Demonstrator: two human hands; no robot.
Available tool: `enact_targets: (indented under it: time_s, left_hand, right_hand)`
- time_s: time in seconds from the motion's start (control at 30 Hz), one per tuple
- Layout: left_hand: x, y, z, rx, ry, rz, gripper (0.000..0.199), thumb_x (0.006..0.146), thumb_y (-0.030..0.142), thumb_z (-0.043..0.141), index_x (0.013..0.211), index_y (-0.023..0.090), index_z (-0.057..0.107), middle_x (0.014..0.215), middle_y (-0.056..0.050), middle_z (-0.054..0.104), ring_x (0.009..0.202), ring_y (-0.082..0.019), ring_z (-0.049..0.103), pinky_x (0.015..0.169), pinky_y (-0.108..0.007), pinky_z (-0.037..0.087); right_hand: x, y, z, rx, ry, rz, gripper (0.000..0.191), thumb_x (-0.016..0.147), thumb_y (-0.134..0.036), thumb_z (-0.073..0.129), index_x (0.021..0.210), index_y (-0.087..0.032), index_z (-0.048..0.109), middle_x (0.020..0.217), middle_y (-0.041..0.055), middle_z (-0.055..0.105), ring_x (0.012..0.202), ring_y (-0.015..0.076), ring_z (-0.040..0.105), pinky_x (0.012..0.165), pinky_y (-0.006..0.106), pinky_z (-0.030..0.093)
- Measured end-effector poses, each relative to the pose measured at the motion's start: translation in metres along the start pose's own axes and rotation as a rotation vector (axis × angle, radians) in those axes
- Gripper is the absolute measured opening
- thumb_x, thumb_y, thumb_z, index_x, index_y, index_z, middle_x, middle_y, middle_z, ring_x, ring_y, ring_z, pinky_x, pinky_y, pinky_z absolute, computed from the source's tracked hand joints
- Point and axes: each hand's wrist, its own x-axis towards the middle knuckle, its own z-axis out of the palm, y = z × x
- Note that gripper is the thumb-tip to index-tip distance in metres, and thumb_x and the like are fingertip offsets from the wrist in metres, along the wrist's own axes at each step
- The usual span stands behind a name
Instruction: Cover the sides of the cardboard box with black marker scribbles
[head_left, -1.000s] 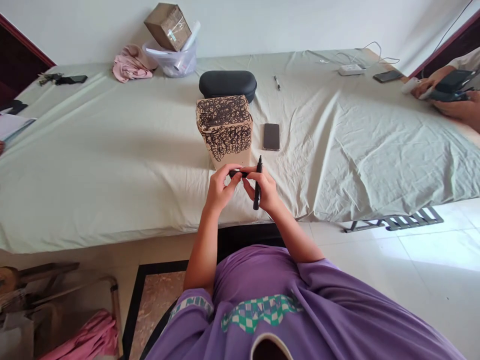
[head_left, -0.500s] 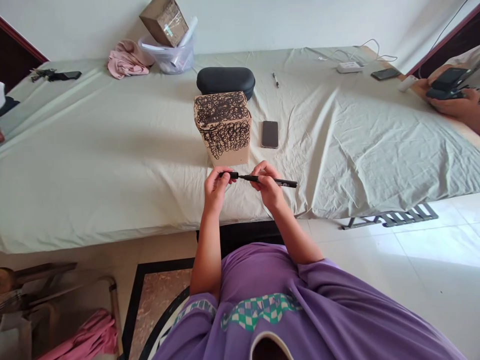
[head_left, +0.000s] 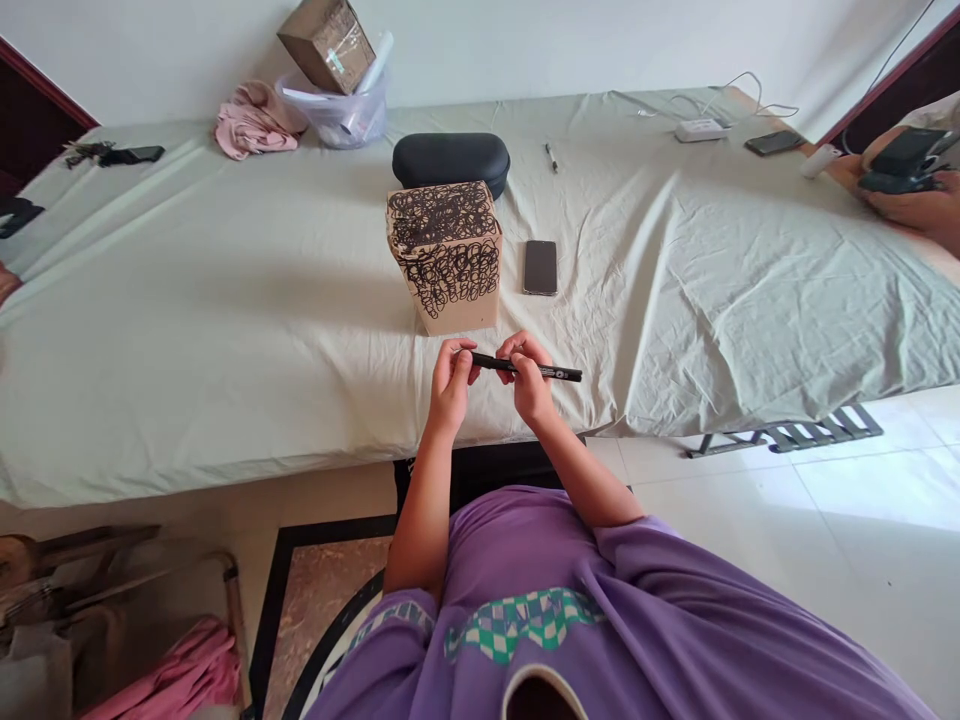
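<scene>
A black marker (head_left: 559, 373) lies level between my hands, just above the near edge of the cloth-covered table. My right hand (head_left: 528, 378) pinches its barrel. My left hand (head_left: 453, 380) is closed around the marker's cap, which now meets the barrel; whether it is fully pressed on cannot be seen, as fingers cover most of it. Right behind the hands stands an upright cardboard box (head_left: 465, 318), its top and the upper part of its front covered in black looped scribbles. To the box's right a dark phone (head_left: 540, 268) lies flat.
Behind the box is a black oval case (head_left: 450, 160), with a pen (head_left: 551, 158) to its right. A plastic basket (head_left: 341, 118) and a pink cloth (head_left: 256, 120) sit at the back left. Another person's hands (head_left: 919, 205) hold a dark device at the right edge.
My left hand has moved right and the cap has come onto the marker's tip, closing the gap between them. The scribbled box stays where it was.
</scene>
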Motion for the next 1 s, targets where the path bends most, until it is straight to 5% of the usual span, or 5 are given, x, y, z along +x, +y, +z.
enact_targets:
  time_s: [0.57, 0.67, 0.8, 0.87, 1.0]
  left_hand:
    - [-0.002, -0.008, 0.006, -0.022, -0.028, -0.008, 0.059, 0.094, 0.083, 0.075, 0.108, 0.026, 0.072, 0.072, 0.001, 0.056, 0.058, -0.014, 0.049, 0.054, -0.029, 0.043]
    - [-0.002, -0.015, 0.006, -0.026, -0.025, -0.029, 0.065, 0.091, 0.087, 0.075, 0.114, 0.026, 0.074, 0.087, -0.003, 0.067, 0.064, -0.015, 0.055, 0.054, -0.029, 0.043]
    - [0.001, -0.024, -0.009, 0.059, -0.103, -0.106, 0.072, 0.092, 0.082, 0.078, 0.137, 0.027, 0.076, 0.078, 0.002, 0.058, 0.066, -0.016, 0.053, 0.063, -0.029, 0.045]
    - [0.009, -0.027, -0.026, 0.147, -0.046, -0.048, 0.070, 0.092, 0.076, 0.082, 0.142, 0.028, 0.075, 0.075, 0.004, 0.053, 0.068, -0.016, 0.052, 0.068, -0.030, 0.046]
    - [0.053, -0.037, -0.072, 0.276, 0.309, 0.210, 0.061, 0.091, 0.075, 0.082, 0.125, 0.025, 0.075, 0.080, 0.003, 0.053, 0.078, -0.017, 0.055, 0.081, -0.033, 0.051]
  right_hand:
    - [-0.005, 0.000, 0.013, -0.036, -0.087, 0.015, 0.037, 0.100, -0.066, 0.061, 0.098, -0.029, 0.057, 0.061, -0.0066, 0.053, 0.054, 0.0166, 0.044, 0.059, 0.034, 0.046]
    - [-0.006, -0.001, 0.013, -0.082, -0.089, 0.016, 0.033, 0.102, -0.061, 0.058, 0.096, -0.028, 0.058, 0.063, -0.0070, 0.050, 0.054, 0.0152, 0.043, 0.058, 0.032, 0.042]
    - [0.000, 0.002, -0.001, -0.105, -0.026, 0.046, 0.021, 0.093, -0.044, 0.067, 0.095, -0.029, 0.052, 0.058, -0.0116, 0.039, 0.051, 0.0126, 0.031, 0.054, 0.028, 0.029]
    - [0.011, 0.006, -0.017, -0.155, 0.091, 0.042, 0.021, 0.088, -0.034, 0.069, 0.092, -0.029, 0.048, 0.057, -0.0125, 0.037, 0.051, 0.0123, 0.028, 0.054, 0.027, 0.025]
    - [0.053, 0.018, -0.056, -0.387, 0.257, -0.039, 0.023, 0.082, -0.029, 0.068, 0.080, -0.028, 0.046, 0.060, -0.0094, 0.044, 0.056, 0.0124, 0.035, 0.058, 0.029, 0.030]
